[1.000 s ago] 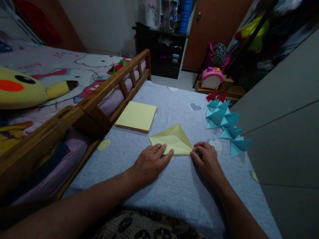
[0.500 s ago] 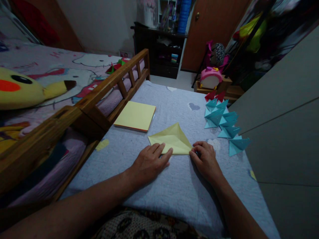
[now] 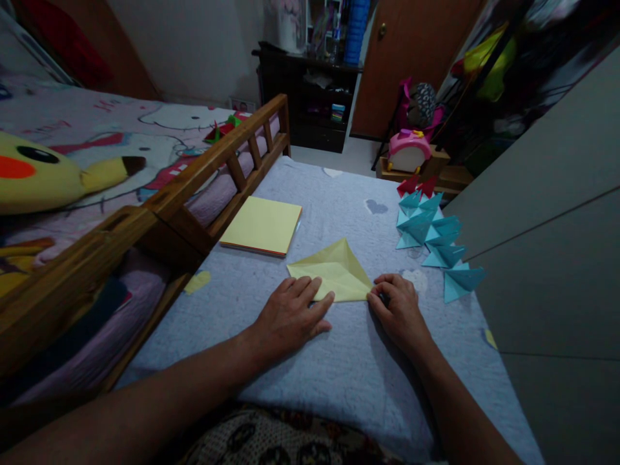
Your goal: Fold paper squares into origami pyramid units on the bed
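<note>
A partly folded sheet of yellow origami paper (image 3: 339,271) lies on the blue bedsheet in front of me, its point facing away. My left hand (image 3: 295,314) rests with outstretched fingers on its near left edge. At the paper's right corner, the thumb and index finger of my right hand (image 3: 398,309) are pinched together on it. Beyond the left hand sits a stack of square paper (image 3: 262,224), yellow on top, with orange showing at its edge.
Several folded blue paper shapes (image 3: 438,242) stand in a row at the right, with red ones (image 3: 416,186) behind them. A wooden bed rail (image 3: 213,161) runs along the left. A pale panel (image 3: 557,245) borders the right side.
My left thumb has spread slightly away from the index finger. The paper and my right hand hold nearly the same place; the view has shifted very slightly.
</note>
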`<state>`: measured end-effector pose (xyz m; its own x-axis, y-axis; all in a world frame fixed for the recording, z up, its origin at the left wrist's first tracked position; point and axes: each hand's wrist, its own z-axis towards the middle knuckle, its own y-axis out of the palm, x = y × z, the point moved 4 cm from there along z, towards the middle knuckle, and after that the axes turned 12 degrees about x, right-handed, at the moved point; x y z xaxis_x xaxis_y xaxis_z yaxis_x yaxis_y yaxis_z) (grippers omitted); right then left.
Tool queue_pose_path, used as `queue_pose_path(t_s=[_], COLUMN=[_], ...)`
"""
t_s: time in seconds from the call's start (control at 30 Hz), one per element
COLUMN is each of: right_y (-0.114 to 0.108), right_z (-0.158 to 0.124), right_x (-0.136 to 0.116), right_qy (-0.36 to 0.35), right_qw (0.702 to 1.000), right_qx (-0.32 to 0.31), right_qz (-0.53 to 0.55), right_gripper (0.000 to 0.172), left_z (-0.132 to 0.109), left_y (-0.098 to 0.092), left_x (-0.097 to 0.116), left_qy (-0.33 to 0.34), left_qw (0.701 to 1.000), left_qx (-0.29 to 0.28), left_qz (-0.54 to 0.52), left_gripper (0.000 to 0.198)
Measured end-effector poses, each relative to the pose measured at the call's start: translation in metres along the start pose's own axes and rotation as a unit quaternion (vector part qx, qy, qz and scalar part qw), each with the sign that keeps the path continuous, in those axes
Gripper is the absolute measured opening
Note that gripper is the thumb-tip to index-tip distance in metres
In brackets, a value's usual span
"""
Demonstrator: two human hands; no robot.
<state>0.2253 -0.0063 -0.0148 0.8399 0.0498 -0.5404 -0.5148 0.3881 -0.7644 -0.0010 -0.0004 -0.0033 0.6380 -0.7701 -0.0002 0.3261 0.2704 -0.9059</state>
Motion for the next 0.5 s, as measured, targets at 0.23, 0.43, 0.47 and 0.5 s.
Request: queue_pose_path(t_s=[0.23, 0.43, 0.47, 0.5], right_y=[-0.0002, 0.0003, 0.0, -0.0004], right_z=[-0.0001, -0.0004, -0.0007, -0.0012], right_x=[0.0003, 0.0, -0.0004, -0.0011], right_qy=[-0.005, -0.017, -0.021, -0.025], right_qw=[1.0, 1.0, 1.0, 1.0], right_qx=[0.006, 0.007, 0.008, 0.009], right_qz=[-0.005, -0.008, -0.009, -0.011], right_gripper=[0.01, 0.01, 0.01, 0.009], left_z=[-0.0013, -0.0018, -0.0018, -0.0018], left_y=[0.0094, 0.0054, 0.0053, 0.0055], left_x=[0.0013, 0.0025, 0.0024, 0.0022], left_qy=[0.052, 0.061, 0.062, 0.062], left_qw=[0.996, 0.995, 0.994, 0.994], left_qx=[0.001, -0.013, -0.017, -0.021], left_qz=[-0.067, -0.084, -0.083, -0.083], left_gripper=[0.047, 0.054, 0.054, 0.055])
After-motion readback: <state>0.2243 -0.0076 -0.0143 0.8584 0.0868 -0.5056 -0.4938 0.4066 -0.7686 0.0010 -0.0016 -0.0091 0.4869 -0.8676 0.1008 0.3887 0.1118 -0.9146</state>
